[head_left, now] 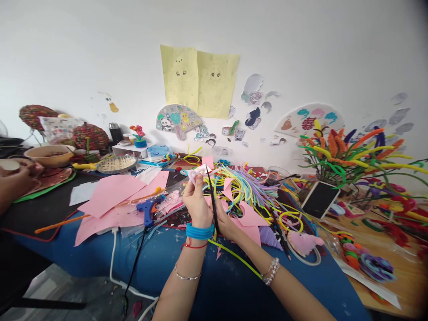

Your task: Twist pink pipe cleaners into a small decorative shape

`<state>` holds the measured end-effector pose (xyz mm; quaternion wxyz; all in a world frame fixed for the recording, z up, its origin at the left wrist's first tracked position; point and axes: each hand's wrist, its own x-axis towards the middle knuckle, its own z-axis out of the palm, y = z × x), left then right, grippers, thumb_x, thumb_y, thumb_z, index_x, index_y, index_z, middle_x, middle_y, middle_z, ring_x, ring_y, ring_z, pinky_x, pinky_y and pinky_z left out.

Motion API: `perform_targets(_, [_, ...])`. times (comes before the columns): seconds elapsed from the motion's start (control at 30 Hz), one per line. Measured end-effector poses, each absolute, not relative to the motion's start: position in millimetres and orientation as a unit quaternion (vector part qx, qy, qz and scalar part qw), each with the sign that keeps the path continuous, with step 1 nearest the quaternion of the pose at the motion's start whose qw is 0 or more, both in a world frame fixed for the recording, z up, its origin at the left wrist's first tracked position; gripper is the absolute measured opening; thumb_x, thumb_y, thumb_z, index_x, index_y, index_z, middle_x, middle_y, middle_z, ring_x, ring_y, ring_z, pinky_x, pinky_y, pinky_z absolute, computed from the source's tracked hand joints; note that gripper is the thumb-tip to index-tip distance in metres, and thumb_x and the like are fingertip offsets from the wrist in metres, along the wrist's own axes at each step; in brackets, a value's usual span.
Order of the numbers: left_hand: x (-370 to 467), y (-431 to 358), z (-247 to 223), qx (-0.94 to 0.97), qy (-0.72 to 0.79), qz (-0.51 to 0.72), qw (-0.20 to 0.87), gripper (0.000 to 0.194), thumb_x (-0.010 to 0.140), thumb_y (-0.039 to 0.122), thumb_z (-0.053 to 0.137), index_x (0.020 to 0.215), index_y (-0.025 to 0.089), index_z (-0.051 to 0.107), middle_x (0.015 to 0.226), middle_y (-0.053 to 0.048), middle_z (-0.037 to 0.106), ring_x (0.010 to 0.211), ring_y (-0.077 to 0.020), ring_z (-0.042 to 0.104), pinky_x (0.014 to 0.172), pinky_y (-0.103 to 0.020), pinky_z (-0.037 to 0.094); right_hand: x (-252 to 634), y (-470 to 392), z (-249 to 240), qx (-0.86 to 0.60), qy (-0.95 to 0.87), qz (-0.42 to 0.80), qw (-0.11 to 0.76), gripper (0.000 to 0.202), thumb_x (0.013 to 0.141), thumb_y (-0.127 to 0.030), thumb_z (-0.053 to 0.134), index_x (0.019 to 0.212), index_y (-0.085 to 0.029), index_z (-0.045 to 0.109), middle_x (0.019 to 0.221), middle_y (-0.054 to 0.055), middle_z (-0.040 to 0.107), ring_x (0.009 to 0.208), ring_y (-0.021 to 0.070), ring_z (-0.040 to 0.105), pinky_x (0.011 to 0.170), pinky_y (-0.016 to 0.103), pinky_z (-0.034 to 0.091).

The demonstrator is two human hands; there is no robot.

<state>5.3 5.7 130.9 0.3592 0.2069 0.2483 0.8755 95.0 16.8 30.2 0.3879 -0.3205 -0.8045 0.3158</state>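
Note:
In the middle of the head view, my left hand (197, 207) is closed, pinching a small pale pink-and-white piece (198, 172) between thumb and fingers. Its exact kind is too small to make out. Close beside it, my right hand (224, 222) is closed around a slim black pencil-like stick (212, 196). The stick's pointed end reaches up alongside the pale piece; whether they touch I cannot tell. Part of my right hand's fingers is hidden behind the stick and my left hand. Yellow, lilac and pale blue fuzzy stems (249, 187) lie just beyond both hands.
Pink paper sheets (109, 196) and a blue glue gun (149, 211) lie left of my hands, its cord hanging over the edge. Cut pink paper (252, 216) and a phone (320, 199) are to the right. Another person's hand (20, 176) shows at far left.

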Motion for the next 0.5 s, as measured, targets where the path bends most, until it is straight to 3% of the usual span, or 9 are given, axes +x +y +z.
perform_targets(0.5, [1,-1,126,0.190,0.228,0.869,0.396,0.017,0.068,0.028,0.074,0.082,0.018,0.072,0.085,-0.001,0.068,0.074,-0.0095,0.059,0.073,-0.021,0.044,96,5,39,-0.309,-0.794,0.335,0.403,0.047,0.088,-0.047,0.036,0.127,-0.022,0.043,0.120,0.009,0.049,0.118,0.0235,0.043,0.103,0.039,0.034])
